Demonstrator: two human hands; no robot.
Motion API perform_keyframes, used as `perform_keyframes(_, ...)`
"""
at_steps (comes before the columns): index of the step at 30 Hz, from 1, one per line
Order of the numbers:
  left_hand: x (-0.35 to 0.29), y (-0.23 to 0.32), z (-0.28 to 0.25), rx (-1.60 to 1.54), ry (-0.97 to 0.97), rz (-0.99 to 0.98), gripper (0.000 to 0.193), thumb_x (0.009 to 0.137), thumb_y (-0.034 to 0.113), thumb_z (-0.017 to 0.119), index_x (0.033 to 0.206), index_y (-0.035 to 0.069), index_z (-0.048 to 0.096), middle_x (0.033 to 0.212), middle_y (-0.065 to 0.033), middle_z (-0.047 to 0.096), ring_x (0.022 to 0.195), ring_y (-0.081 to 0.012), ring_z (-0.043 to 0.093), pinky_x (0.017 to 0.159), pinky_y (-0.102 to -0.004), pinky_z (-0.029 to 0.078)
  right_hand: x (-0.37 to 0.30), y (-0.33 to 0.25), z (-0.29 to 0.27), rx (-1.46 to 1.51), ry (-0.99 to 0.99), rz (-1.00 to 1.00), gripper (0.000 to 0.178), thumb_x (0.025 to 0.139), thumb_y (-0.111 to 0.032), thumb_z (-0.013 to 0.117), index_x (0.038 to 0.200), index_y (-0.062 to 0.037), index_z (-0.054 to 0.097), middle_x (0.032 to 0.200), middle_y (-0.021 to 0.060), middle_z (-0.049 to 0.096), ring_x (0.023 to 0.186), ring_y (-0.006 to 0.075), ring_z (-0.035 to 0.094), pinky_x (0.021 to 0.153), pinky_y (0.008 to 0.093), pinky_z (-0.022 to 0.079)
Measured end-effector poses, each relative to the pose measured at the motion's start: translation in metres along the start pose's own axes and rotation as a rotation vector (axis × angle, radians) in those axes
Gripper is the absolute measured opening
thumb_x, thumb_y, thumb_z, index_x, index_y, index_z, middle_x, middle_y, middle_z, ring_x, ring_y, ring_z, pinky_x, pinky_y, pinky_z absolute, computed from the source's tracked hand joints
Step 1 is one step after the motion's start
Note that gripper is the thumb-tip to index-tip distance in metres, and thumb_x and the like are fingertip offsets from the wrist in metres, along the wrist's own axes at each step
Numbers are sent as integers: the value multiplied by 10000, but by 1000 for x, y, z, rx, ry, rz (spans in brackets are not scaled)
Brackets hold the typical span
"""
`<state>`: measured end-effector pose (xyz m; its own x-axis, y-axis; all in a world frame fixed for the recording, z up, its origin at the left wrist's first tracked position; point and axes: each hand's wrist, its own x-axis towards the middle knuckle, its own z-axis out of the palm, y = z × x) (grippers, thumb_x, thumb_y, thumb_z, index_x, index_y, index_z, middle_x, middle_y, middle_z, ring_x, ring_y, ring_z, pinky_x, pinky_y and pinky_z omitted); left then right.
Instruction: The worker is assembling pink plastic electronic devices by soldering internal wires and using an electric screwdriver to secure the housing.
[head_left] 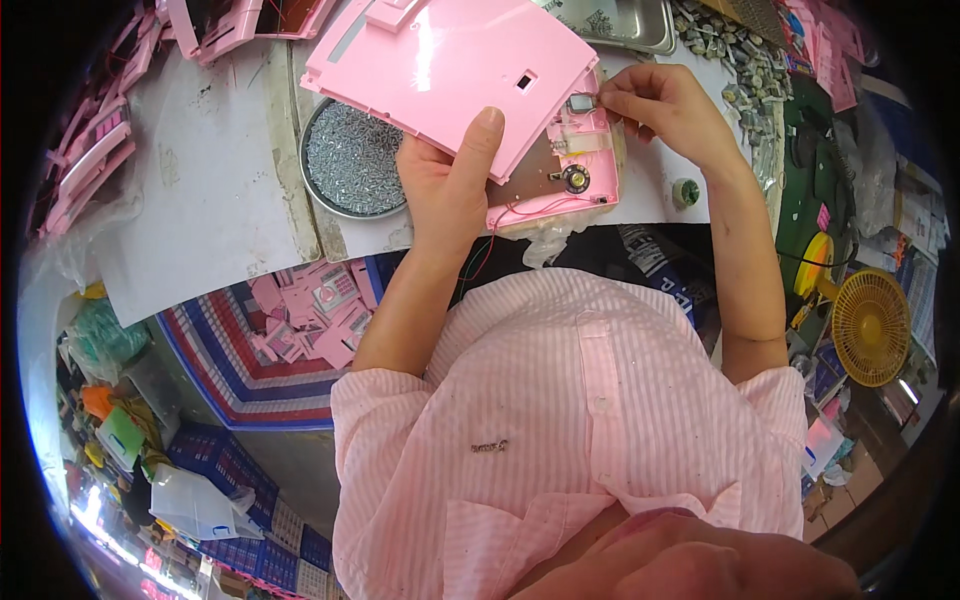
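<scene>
My left hand point(448, 185) grips a flat pink plastic cover point(455, 70) by its near edge, thumb on top. The cover is tilted over an open pink casing point(606, 185) and hides part of it. Inside the casing sit a small round black part point(576, 179) like a speaker and a small silver box-shaped part point(580, 103) like a motor. Thin red wires point(515, 212) run along the near side. My right hand point(670, 112) is closed in a pinch at the casing's right edge, beside the silver part. What its fingertips hold is hidden.
Left of the casing, a round metal bowl point(304, 165) holds many small silvery screws point(355, 155). Small metal parts point(745, 100) are heaped at the right, with a green roll point(686, 192) nearer. Pink parts fill a striped bag point(215, 350) below. A yellow fan point(870, 328) stands right.
</scene>
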<state>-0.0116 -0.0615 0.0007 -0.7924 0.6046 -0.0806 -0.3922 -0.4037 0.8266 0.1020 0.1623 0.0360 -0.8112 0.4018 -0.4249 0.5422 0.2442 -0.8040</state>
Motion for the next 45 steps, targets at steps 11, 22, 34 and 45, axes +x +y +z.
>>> perform_keyframes(11, -1, -1, -1, 27, -22, 14, 278, 967, 132, 692, 1166, -33, 592, 1059, -96, 693, 930, -110, 648, 822, -265, 518, -1, -3, 7, -29, 47, 0, 252, 934, -222, 696, 890, 25, 712, 672, 41, 657, 578, 83, 604, 540, 246, 499)
perform_keyframes(22, -2, -1, 3, 49, 16, 32, 265, 967, 130, 694, 1151, -35, 600, 1053, -94, 693, 918, -104, 645, 802, -258, 517, -3, -11, 13, -120, 124, -46, 269, 876, -223, 684, 818, 38, 707, 611, 63, 645, 557, 112, 630, 540, 271, 494)
perform_keyframes(34, 2, 14, 2, 112, -85, -29, 296, 967, 131, 686, 1184, -48, 596, 1072, -110, 696, 940, -121, 663, 815, -274, 540, -11, -11, -10, 295, 178, -205, 404, 956, -209, 666, 1293, 5, 607, 968, 70, 714, 723, 74, 598, 584, 216, 464)
perform_keyframes(45, 21, 18, 19, 1445, -823, 632, 761, 792, 546, 717, 1331, 31, 562, 1355, -91, 570, 1259, -271, 511, 1076, -477, 327, -54, 5, -25, 866, 624, -347, 595, 1000, -221, 572, 1502, 33, 379, 1356, 124, 565, 942, 85, 606, 583, 199, 509)
